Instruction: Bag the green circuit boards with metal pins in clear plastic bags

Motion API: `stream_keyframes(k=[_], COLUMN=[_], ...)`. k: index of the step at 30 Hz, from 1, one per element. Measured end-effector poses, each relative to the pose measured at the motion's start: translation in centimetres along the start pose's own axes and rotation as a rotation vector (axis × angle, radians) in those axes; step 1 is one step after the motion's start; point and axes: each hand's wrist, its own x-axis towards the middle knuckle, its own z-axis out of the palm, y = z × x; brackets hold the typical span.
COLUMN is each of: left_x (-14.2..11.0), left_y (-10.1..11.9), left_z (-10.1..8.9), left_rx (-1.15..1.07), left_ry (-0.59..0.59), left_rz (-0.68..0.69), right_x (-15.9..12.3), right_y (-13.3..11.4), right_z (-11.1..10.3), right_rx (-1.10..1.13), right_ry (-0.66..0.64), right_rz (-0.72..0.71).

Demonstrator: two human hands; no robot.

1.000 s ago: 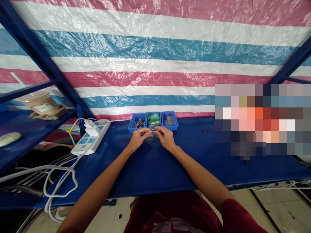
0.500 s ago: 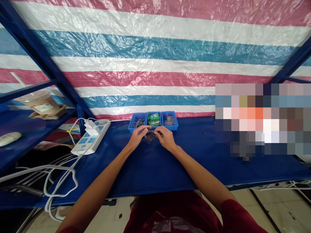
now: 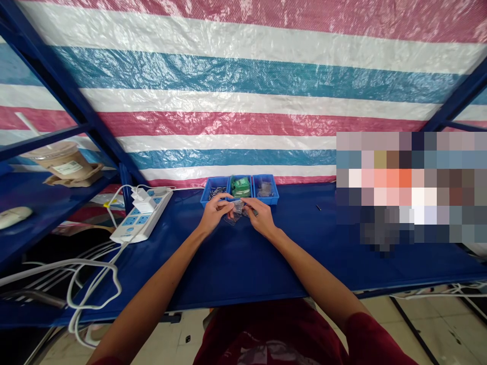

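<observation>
Between my hands is a small clear plastic bag (image 3: 237, 209), crinkled and shiny. My left hand (image 3: 215, 214) pinches its left side with thumb and fingers. On the other side my right hand (image 3: 259, 215) grips the bag, and a small dark piece shows among its fingers, too small to name. Just behind the hands stand three joined blue bins. The left bin (image 3: 205, 194) holds small dark and silver metal pieces. Green packets (image 3: 241, 186) fill the middle one, and clear plastic bags (image 3: 265, 187) lie in the right one.
A small dark piece (image 3: 318, 207) lies on the blue table (image 3: 243, 268) to the right. At left are a white power strip (image 3: 133, 223) with a plugged-in charger and loose white cables (image 3: 117, 276). A lidded drink cup (image 3: 61, 159) and a mouse (image 3: 14, 217) rest on the left shelf.
The clear bag has been raised and turned slightly between my fingers, so more of it shows. The bins and the dark piece on the table stay where they were.
</observation>
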Motion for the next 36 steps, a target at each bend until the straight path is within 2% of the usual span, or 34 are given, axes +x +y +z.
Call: stream_keyframes(k=[4, 6, 10, 12, 17, 19, 24, 27, 29, 31, 34, 36], left_x=[0.1, 0.1, 0.0, 0.0, -0.2, -0.2, -0.1, 0.0, 0.0, 0.1, 0.1, 0.2], left_y=[-0.5, -0.8, -0.8, -0.6, -0.2, -0.1, 0.2, 0.2, 0.0, -0.3, -0.9, -1.2], left_z=[-0.1, -0.1, 0.0, 0.1, 0.4, 0.4, 0.5, 0.5, 0.4, 0.1, -0.4, -0.7], left_rx=[-0.028, 0.045, 0.26, 0.312, 0.228, 0.138, -0.05, -0.078, -0.023, 0.113, 0.403, 0.587], left_ry=[-0.025, -0.013, 0.113, 0.139, 0.067, 0.049, 0.016, -0.008, 0.035, 0.118, 0.213, 0.201], left_rz=[0.006, 0.042, 0.159, 0.189, 0.1, 0.052, -0.005, -0.035, -0.03, 0.011, 0.105, 0.158], right_x=[0.0, 0.0, 0.1, 0.2, 0.0, 0.0, -0.1, 0.0, 0.3, 0.9, 1.8, 2.0], right_y=[0.2, 0.0, -0.3, -0.4, 0.0, 0.0, 0.0, 0.0, -0.1, 0.1, 0.6, 1.0], right_z=[0.1, 0.1, -0.1, 0.1, 0.3, 0.2, 0.0, 0.0, -0.1, -0.4, -1.0, -1.4], right_rx=[-0.082, -0.09, -0.009, 0.054, 0.251, 0.262, 0.092, 0.027, 0.094, 0.249, 0.515, 0.62], right_ry=[0.026, 0.028, 0.026, 0.032, -0.005, -0.017, -0.008, -0.002, 0.008, 0.055, 0.298, 0.441], right_rz=[0.026, 0.047, 0.073, 0.108, 0.262, 0.247, 0.043, 0.034, 0.129, 0.3, 0.571, 0.651])
